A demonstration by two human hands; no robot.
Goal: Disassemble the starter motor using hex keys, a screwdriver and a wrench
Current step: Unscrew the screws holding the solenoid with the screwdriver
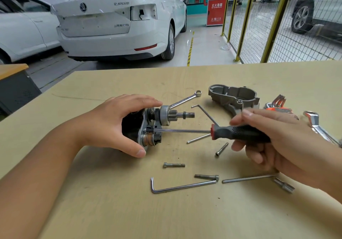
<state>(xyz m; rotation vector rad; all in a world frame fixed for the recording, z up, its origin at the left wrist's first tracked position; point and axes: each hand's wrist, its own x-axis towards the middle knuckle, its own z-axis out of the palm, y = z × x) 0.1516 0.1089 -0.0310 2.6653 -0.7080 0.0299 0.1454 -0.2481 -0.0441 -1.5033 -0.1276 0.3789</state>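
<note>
While left hand [118,124] grips starter motor [148,127], right hand [273,139] holds screwdriver [238,132] level.

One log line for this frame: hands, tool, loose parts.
left hand grips starter motor | right hand holds screwdriver, tip at motor's plate | housing off | bolts on table

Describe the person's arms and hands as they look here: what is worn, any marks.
Both forearms are bare up to the picture's edge; no sleeves show. The left hand and the right hand wear no gloves, and no rings, watch or bands show. The visible fingernails are short and unpainted. No tattoos or marks can be seen.
</note>
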